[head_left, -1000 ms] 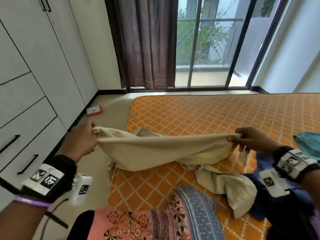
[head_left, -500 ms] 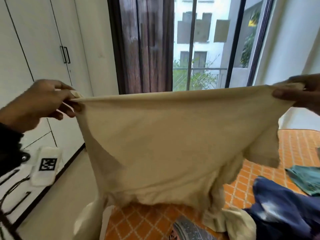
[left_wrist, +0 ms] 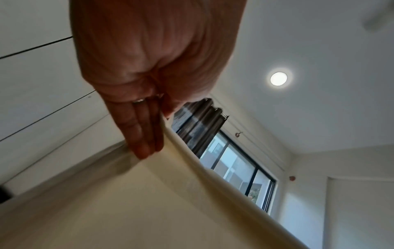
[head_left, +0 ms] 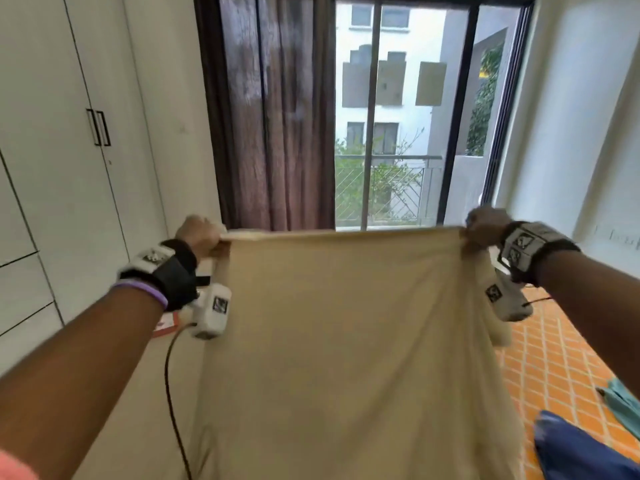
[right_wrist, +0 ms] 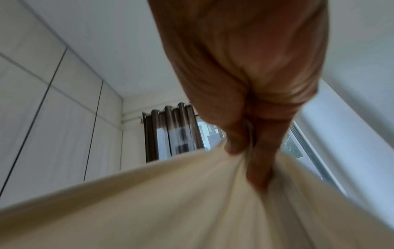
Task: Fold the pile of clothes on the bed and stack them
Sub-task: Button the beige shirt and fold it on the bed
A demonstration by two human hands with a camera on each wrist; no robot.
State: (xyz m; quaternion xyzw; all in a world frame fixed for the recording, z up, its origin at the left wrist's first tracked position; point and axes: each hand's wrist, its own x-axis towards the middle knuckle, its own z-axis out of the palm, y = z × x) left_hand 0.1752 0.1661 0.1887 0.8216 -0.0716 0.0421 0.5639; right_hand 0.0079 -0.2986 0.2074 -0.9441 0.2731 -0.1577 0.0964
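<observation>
Far left: white wardrobe [head_left: 52, 140], two thin black handles on its doors. On the floor beside it, a small red-and-white box [head_left: 166, 323], print too blurred to read.

Left hand [head_left: 199, 235] raised in front of the body, fingers together and pinched with the thumb on the top left corner of the cream cloth [head_left: 346, 341]; seen from the left wrist, straight fingers [left_wrist: 140, 134] lying flat on the near face of the cloth, a ring at their base. Black-and-white square markers on the wristband and on the white wrist unit below it; no legible words.

Cloth stretched taut between both hands, top edge level, the rest hanging down over the bed [head_left: 554, 368] and hiding most of the orange diamond-patterned cover.

Behind the cloth: brown curtain [head_left: 273, 116], then a glass door [head_left: 408, 126] facing a pale building.

Right hand [head_left: 485, 226] clamped on the top right corner, cloth bunched between thumb and curled fingers [right_wrist: 258, 160]. Same square markers on that wristband.

Lower right on the bed: a teal garment [head_left: 620, 400] and a navy garment [head_left: 581, 448], close together.
</observation>
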